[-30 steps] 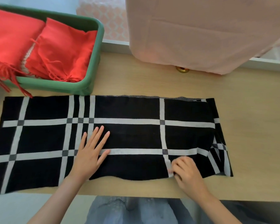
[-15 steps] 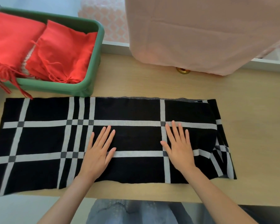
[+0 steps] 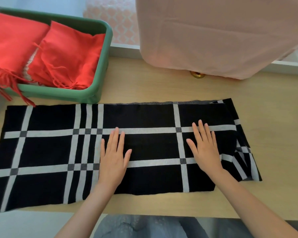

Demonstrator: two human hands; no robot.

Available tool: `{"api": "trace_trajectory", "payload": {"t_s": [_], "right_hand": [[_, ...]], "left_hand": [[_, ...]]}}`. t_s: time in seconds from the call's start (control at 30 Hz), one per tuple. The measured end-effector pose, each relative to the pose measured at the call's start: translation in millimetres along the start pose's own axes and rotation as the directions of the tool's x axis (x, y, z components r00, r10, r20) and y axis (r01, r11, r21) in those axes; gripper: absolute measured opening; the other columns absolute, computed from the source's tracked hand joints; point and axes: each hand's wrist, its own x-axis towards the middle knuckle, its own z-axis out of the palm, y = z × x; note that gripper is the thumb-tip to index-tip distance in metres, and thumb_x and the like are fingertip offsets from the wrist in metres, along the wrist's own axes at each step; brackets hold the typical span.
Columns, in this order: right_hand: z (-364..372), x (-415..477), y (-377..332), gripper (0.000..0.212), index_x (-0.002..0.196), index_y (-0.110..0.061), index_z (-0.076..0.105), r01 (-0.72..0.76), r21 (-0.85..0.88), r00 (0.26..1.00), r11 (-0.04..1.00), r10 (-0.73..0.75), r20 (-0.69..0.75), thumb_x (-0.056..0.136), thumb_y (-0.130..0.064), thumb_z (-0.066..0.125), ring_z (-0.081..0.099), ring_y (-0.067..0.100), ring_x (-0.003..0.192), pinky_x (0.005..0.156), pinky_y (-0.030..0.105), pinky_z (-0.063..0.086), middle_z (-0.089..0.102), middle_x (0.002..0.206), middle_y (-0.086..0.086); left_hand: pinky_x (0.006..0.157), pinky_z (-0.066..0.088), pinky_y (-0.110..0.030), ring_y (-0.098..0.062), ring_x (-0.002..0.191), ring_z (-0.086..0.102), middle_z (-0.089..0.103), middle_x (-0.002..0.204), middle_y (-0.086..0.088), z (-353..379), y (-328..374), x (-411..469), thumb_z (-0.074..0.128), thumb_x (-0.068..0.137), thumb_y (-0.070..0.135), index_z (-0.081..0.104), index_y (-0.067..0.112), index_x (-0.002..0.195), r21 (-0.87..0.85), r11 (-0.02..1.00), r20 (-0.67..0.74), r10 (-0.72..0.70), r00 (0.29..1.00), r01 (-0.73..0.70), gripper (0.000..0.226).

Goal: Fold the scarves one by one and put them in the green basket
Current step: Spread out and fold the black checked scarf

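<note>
A black scarf with white stripes lies flat and doubled along the wooden table, its lower layer sticking out at the right end. My left hand presses flat on its middle, fingers apart. My right hand lies flat on its right part, fingers spread. The green basket stands at the back left and holds two folded red scarves, with fringe hanging over its front rim.
A pink cloth hangs over the table's back edge at the right, with a small brass knob under it. Bare wooden table lies to the right of the scarf. The table's front edge runs just below the scarf.
My right hand let go of the scarf's front edge and moved up and right to lie flat on the cloth. My left hand slid slightly to the right.
</note>
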Motion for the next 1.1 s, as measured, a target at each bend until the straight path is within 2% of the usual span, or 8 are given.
{"api": "trace_trajectory", "payload": {"t_s": [0.23,0.33,0.43,0.53,0.7,0.83,1.0,1.1], "right_hand": [[-2.0,-0.2,-0.8,0.064,0.151,-0.025,-0.003,0.017,0.085,0.998,0.996,-0.021,0.052,0.096,-0.056,0.01,-0.013,0.017,0.146,0.12,0.041,-0.003,-0.011,0.159,-0.001],[-24.6,-3.9,9.9,0.054,0.151,-0.021,0.022,0.009,0.298,0.996,0.954,0.016,-0.083,0.1,-0.034,0.036,0.007,0.014,0.146,0.119,0.037,0.01,0.009,0.159,-0.002],[-40.1,-21.0,50.5,0.042,0.139,-0.016,0.045,-0.071,0.45,0.948,0.89,0.2,-0.247,0.097,-0.014,0.047,0.031,0.016,0.136,0.114,0.041,0.028,0.036,0.148,0.002],[-45.4,-43.5,93.3,0.035,0.128,-0.015,0.054,-0.207,0.591,0.905,0.78,0.382,-0.187,0.094,-0.012,0.054,0.041,0.018,0.122,0.103,0.044,0.041,0.046,0.129,0.004],[-39.8,-63.4,119.9,0.029,0.106,-0.022,0.062,-0.17,0.497,0.952,0.851,0.273,-0.142,0.08,-0.023,0.075,0.044,0.011,0.102,0.085,0.024,0.036,0.051,0.108,-0.007],[-37.6,-59.0,135.7,0.004,0.087,-0.021,0.064,-0.212,0.51,0.912,0.834,0.356,-0.202,0.086,-0.02,0.068,0.051,0.012,0.08,0.068,0.028,0.043,0.059,0.083,-0.011],[-58.3,-53.1,196.7,0.008,0.091,-0.02,0.059,-0.46,0.706,0.732,0.537,0.68,-0.04,0.096,-0.025,0.054,0.06,0.02,0.075,0.056,0.03,0.038,0.064,0.081,-0.001],[-57.4,-55.6,209.7,0.006,0.093,-0.019,0.059,-0.52,0.633,0.78,0.573,0.62,0.08,0.096,-0.021,0.054,0.062,0.022,0.078,0.055,0.029,0.041,0.064,0.083,-0.001]], "left_hand": [[0.118,0.006,-0.049,-0.021,0.149,0.002,0.007,0.162,-0.006,17.3,31.9,9.0,0.018,0.099,0.046,0.014,0.019,0.154,0.021,0.999,0.036,0.035,0.999,-0.035,0.061],[0.118,0.013,-0.053,-0.024,0.148,0.01,0.016,0.16,-0.009,11.0,40.6,10.3,0.023,0.1,0.042,0.024,0.016,0.151,0.028,1.0,0.009,-0.011,1.0,0.01,0.057],[0.117,0.017,-0.053,-0.026,0.147,0.015,0.023,0.157,-0.012,1.7,78.2,18.2,0.036,0.099,0.032,0.032,0.012,0.148,-0.034,0.999,-0.027,-0.007,1.0,0.006,0.053],[0.116,0.017,-0.049,-0.025,0.146,0.018,0.026,0.156,-0.01,6.4,138.7,28.2,0.04,0.098,0.031,0.034,0.013,0.147,-0.041,0.991,-0.014,0.13,0.991,-0.131,0.052],[0.116,0.02,-0.047,-0.024,0.144,0.023,0.03,0.155,-0.01,34.2,208.5,43.7,0.022,0.097,0.037,0.034,0.012,0.147,-0.025,0.986,0.078,0.169,0.983,-0.167,0.057],[0.12,0.009,-0.046,-0.021,0.149,0.007,0.013,0.161,-0.006,47.1,213.4,42.8,0.023,0.1,0.039,0.021,0.015,0.152,0.003,0.99,0.071,0.142,0.987,-0.143,0.057],[0.12,0.011,-0.046,-0.018,0.149,0.003,0.008,0.162,-0.003,48.5,215.6,42.5,0.021,0.101,0.038,0.017,0.017,0.153,0.012,0.993,0.061,0.119,0.991,-0.12,0.056],[0.12,0.011,-0.045,-0.017,0.149,0.003,0.009,0.161,-0.002,47.2,216.5,42.9,0.022,0.101,0.039,0.017,0.017,0.153,0.004,0.995,0.056,0.104,0.993,-0.104,0.057]]}}
